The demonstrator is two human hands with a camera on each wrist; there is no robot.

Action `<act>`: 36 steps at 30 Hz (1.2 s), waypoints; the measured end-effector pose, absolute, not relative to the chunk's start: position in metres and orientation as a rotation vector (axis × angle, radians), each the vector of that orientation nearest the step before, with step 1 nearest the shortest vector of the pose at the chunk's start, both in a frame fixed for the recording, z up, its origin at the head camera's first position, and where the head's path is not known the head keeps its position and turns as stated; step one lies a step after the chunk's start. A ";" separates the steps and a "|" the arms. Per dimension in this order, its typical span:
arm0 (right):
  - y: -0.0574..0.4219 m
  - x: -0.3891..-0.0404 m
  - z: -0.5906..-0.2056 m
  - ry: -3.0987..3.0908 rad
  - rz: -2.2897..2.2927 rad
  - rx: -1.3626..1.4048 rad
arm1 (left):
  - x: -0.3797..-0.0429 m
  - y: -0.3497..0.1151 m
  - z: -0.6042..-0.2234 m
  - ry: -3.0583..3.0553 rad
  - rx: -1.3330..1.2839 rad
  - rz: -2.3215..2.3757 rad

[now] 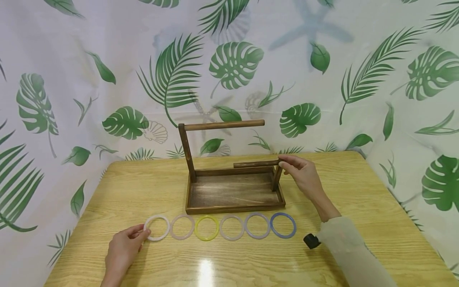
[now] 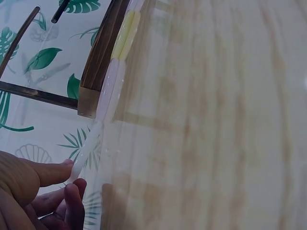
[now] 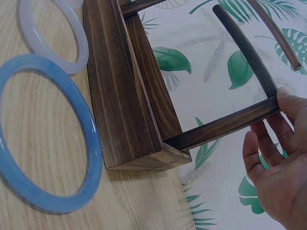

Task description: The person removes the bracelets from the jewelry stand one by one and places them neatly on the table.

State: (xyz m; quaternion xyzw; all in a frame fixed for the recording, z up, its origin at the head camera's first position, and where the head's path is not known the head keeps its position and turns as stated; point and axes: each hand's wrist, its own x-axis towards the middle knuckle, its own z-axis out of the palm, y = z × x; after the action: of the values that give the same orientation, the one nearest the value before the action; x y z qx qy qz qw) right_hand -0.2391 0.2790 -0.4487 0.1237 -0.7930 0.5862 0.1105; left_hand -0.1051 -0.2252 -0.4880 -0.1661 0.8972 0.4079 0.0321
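A row of ring-shaped bangles lies along the table in front of a dark wooden display stand point(image 1: 234, 208). My left hand point(image 1: 123, 249) pinches the left edge of the white bangle point(image 1: 157, 239), thumb against fingertips in the left wrist view. At the stand's right side, my right hand point(image 1: 303, 175) grips the top of the short post point(image 3: 230, 123), where the lower bar point(image 1: 255, 164) begins. The taller post point(image 1: 187, 151) on the left carries the upper bar point(image 1: 226, 125). Both bars have one free end, and no bangle hangs on either.
To the right of the white bangle lie a pale pink bangle point(image 1: 182, 238), a yellow bangle point(image 1: 206, 239), two pale lilac ones and a blue bangle point(image 3: 91, 139). A leaf-patterned cloth point(image 1: 233, 99) hangs behind the wooden table point(image 1: 143, 191). A small black object point(image 1: 311, 241) sits by the right sleeve.
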 end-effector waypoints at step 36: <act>0.279 -0.239 -0.448 -2.339 1.701 0.354 | -0.104 -0.226 -0.492 2.760 -0.488 1.204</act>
State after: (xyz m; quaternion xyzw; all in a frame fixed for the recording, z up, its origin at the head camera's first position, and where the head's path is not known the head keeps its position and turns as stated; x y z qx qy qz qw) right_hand -0.2393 0.2788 -0.4476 0.1206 -0.7975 0.5801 0.1139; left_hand -0.1036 -0.2265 -0.4920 -0.1599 0.9038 0.3943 0.0453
